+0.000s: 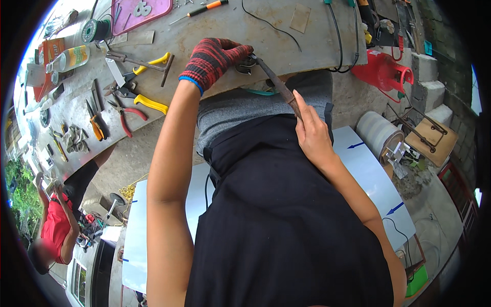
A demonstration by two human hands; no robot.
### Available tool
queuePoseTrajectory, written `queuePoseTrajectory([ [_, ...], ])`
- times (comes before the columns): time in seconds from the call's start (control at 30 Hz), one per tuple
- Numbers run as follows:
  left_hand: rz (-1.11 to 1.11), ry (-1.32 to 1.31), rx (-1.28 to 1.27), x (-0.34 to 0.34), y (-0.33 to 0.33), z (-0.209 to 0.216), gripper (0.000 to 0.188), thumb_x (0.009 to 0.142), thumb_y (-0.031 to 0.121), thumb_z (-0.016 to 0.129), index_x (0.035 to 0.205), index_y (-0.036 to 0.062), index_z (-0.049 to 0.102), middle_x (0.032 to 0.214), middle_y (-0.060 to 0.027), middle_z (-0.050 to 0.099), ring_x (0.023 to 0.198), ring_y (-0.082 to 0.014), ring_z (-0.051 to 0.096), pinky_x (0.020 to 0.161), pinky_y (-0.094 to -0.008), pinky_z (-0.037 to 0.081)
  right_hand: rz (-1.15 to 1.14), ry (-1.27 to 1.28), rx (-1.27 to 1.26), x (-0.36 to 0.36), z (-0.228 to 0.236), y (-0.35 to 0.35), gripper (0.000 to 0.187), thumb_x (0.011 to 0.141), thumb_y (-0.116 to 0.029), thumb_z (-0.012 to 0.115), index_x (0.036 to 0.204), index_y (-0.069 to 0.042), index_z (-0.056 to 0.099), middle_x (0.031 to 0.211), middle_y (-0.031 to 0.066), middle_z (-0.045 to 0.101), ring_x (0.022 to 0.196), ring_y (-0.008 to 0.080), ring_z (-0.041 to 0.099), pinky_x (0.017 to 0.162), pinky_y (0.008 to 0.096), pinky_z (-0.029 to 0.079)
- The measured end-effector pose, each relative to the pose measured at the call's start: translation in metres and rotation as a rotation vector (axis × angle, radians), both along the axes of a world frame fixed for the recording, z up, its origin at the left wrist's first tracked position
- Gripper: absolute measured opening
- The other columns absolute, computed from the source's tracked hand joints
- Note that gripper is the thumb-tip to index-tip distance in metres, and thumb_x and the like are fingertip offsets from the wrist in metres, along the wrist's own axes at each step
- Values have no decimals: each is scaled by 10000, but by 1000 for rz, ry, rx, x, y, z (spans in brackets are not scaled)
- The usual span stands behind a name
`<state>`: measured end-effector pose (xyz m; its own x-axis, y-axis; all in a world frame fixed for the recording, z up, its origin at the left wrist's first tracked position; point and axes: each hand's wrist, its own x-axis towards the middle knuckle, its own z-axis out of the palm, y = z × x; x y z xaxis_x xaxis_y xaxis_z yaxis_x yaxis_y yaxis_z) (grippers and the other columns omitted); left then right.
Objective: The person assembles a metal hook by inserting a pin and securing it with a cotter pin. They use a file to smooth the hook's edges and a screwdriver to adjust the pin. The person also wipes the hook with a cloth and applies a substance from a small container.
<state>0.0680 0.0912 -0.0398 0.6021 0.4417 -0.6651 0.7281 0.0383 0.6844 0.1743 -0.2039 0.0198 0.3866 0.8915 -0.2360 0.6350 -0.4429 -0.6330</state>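
Gloved left hand (pixel 215 59) clamps a small metal part (pixel 247 63) at the desk (pixel 225 25) edge; bare right hand (pixel 312 133) grips a file (pixel 279 84) laid on it. Yellow-handled snips (pixel 138 100) at nine o'clock; red canister (pixel 383 71) at three.

A bare strip of the desk (pixel 240 30) is lying open just beyond the gloved left hand (pixel 212 59), with only a thin black cable (pixel 271 24) looping across it. To the left, passage is being crowded by yellow-handled snips (pixel 138 84), a hammer (pixel 146 62) and red-handled pliers (pixel 125 115) lying close together. The long rusty file (pixel 279 84) is slanting between the gloved hand and the bare right hand (pixel 312 135), barring the gap at the desk edge. Two dark cables (pixel 348 36) are hanging down the right end, beside a red can (pixel 381 71). A screwdriver (pixel 202 10) and a pink tray (pixel 146 13) are closing off the far rim.
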Motion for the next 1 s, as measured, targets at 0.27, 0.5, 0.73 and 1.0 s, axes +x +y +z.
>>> queuePoseTrajectory([
  [0.27, -29, 31, 67, 1, -1, -5, 492, 846, 510, 784, 1106, 92, 808, 958, -106, 780, 932, -211, 703, 900, -348, 532, -8, 6, 6, -1, -2, -3, 776, 881, 114, 605, 1587, -108, 372, 957, 177, 578, 783, 371, 651, 729, 473, 535],
  [0.5, -53, 64, 112, 5, -2, -3, 529, 832, 557, 775, 1101, 103, 811, 990, -126, 791, 979, -264, 739, 942, -374, 545, -11, -27, 21, -4, -4, -5, 761, 892, 102, 603, 1586, -125, 386, 942, 166, 570, 773, 360, 644, 727, 473, 534],
  [0.73, -85, 90, 188, 6, -4, 3, 552, 839, 590, 752, 1102, 108, 812, 984, -130, 790, 964, -276, 741, 933, -389, 551, 4, -58, -7, 4, -2, -4, 768, 886, 105, 603, 1580, -158, 406, 921, 137, 552, 790, 340, 635, 739, 474, 533],
  [1.0, -112, 142, 174, 10, -4, 7, 493, 877, 523, 765, 1151, 116, 800, 976, -81, 792, 913, -164, 725, 903, -314, 537, 18, -74, -19, 11, -2, -4, 765, 889, 100, 596, 1576, -183, 415, 960, 133, 577, 836, 350, 641, 775, 486, 530],
])
